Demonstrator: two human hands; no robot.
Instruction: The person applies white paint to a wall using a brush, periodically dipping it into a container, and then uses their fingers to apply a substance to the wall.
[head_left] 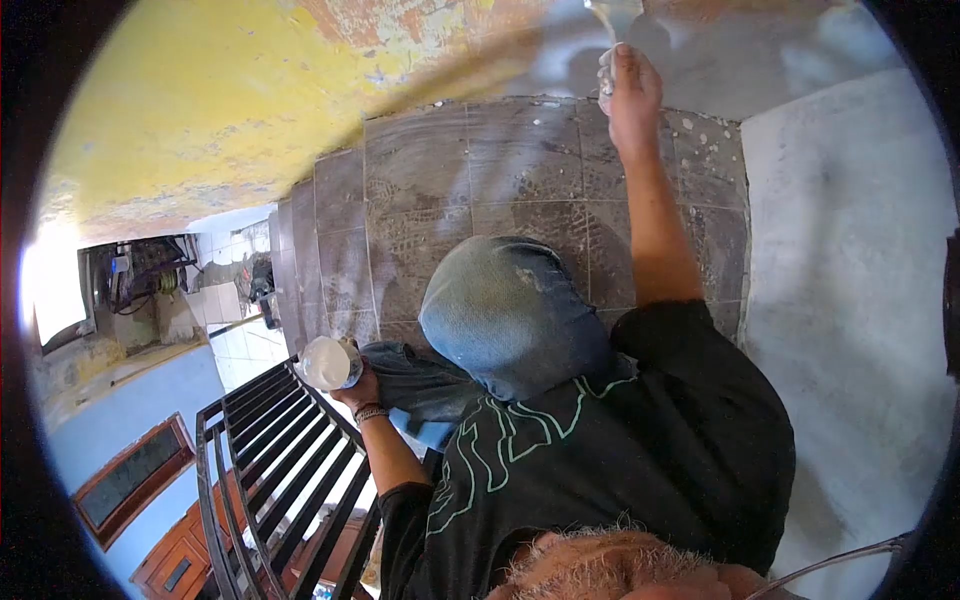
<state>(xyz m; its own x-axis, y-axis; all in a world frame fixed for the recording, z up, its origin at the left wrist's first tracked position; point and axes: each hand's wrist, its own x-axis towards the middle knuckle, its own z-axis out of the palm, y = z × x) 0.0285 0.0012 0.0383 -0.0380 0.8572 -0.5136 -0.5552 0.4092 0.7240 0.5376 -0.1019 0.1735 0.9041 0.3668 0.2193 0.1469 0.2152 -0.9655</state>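
Observation:
My right hand [632, 95] reaches far forward, closed around the pale handle of a paintbrush [611, 28]. The brush head is at the wall [690, 55] and partly cut off by the top edge of the view. White smears mark the fingers. Low at my left side, my left hand [357, 388] is wrapped round a small plastic tub [328, 364] with whitish paint in it. The tub is beside the top of a dark metal railing [285, 425]. My bent knee [500, 310], in worn jeans, is between the two arms.
The wall has peeling yellow paint [220, 110] at left and whitish-grey patches toward the right. Dusty brown floor tiles [420, 170] carry white drips. A pale grey wall [850, 250] rises close on my right. Beyond the railing, a lower level shows wooden doors [185, 550].

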